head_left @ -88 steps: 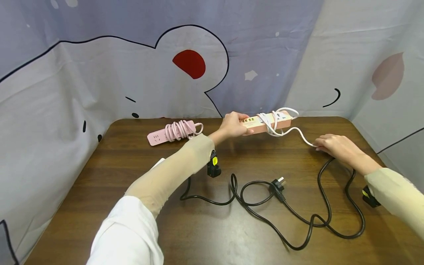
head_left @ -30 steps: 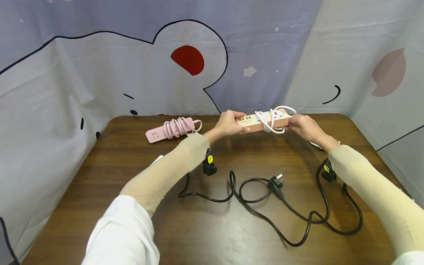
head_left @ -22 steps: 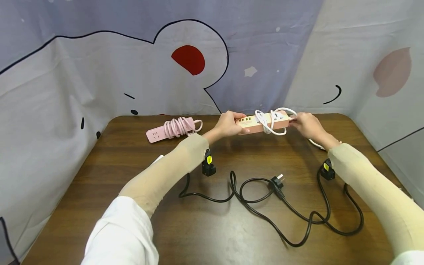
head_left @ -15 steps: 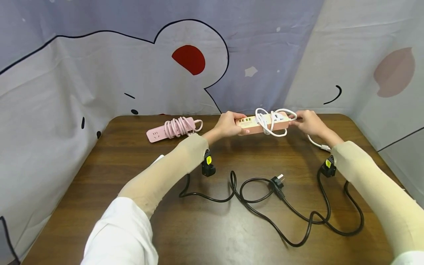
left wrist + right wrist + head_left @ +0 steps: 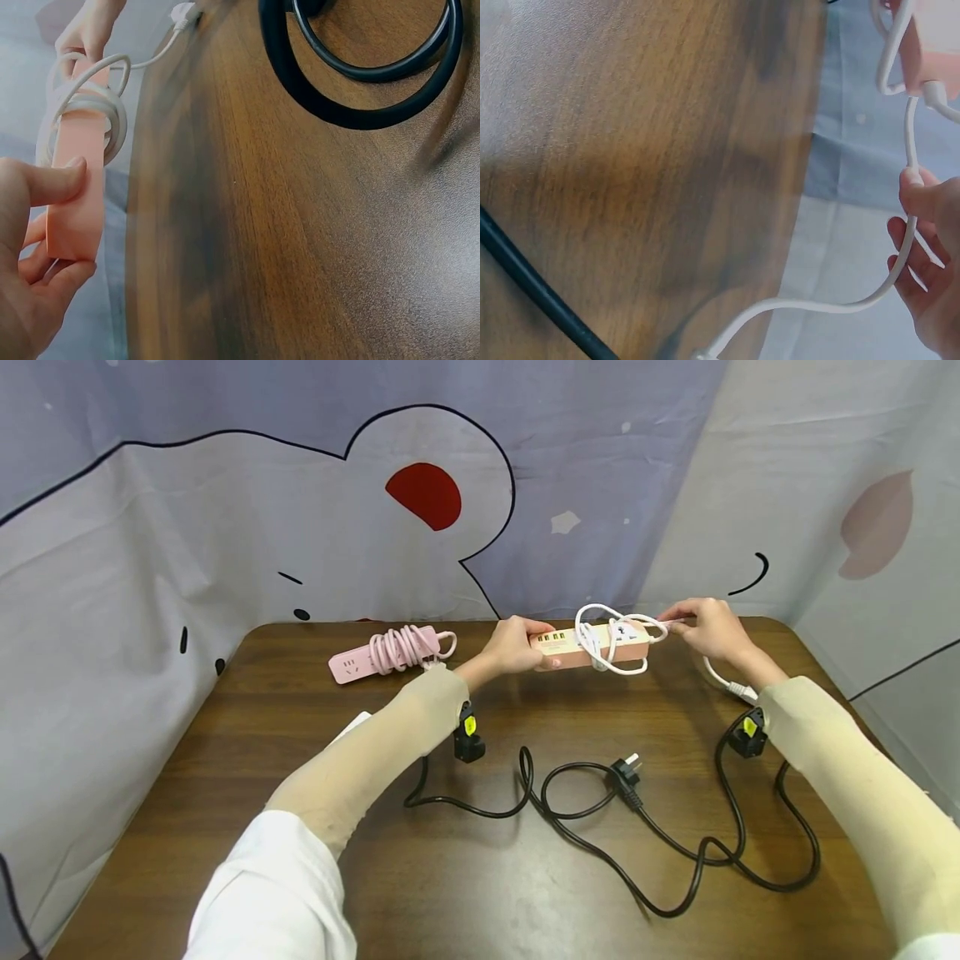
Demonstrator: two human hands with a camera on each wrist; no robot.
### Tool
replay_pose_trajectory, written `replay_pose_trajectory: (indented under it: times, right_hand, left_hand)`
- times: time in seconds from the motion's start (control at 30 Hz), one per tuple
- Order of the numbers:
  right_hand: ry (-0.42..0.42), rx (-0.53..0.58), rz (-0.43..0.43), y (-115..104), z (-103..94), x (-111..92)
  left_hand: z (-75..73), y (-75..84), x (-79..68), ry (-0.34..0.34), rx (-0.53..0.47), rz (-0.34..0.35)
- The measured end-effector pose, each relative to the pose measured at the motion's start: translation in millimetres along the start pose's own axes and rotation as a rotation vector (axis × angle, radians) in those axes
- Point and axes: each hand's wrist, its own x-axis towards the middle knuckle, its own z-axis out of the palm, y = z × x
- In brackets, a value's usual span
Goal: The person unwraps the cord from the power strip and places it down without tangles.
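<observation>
My left hand (image 5: 512, 646) grips the left end of a peach-sided power strip (image 5: 562, 652), which is held up above the back of the table. Its white cord (image 5: 596, 639) is looped loosely around the strip's right half. In the left wrist view the thumb presses the strip's peach side (image 5: 79, 202), with fingers behind it. My right hand (image 5: 708, 627) pinches the white cord just off the strip's right end. From that pinch, in the right wrist view, the cord (image 5: 817, 306) curves down and away; its white plug (image 5: 742, 692) hangs below the right hand.
A pink power strip (image 5: 351, 667) wrapped in its pink cord lies at the back left of the brown table (image 5: 247, 760). A long black cable (image 5: 600, 860) with a black plug (image 5: 624, 779) sprawls across the middle and right. A white object (image 5: 352, 724) is partly hidden behind the left forearm.
My right hand took the cord from farther right, brought it to the strip's right end, and has since drawn slightly right and up with it. The left hand stays on the strip.
</observation>
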Motion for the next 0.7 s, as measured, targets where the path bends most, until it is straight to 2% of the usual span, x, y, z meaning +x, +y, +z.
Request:
replay_pose_trajectory:
  times: [0.23,0.4,0.7]
  right_hand:
    - [0.069,-0.04,0.02,-3,-8.1,2]
    - [0.082,-0.04,0.04,-6,-13.7,-2]
    - [0.142,-0.048,0.02,-10,-21.2,-11]
  left_hand:
    - [-0.7,2.5,1.2,-0.046,-0.007,0.004]
    - [-1.3,3.5,-0.1,-0.03,0.001,-0.028]
    - [-2.1,-0.5,-3.9,0.004,-0.002,-0.08]
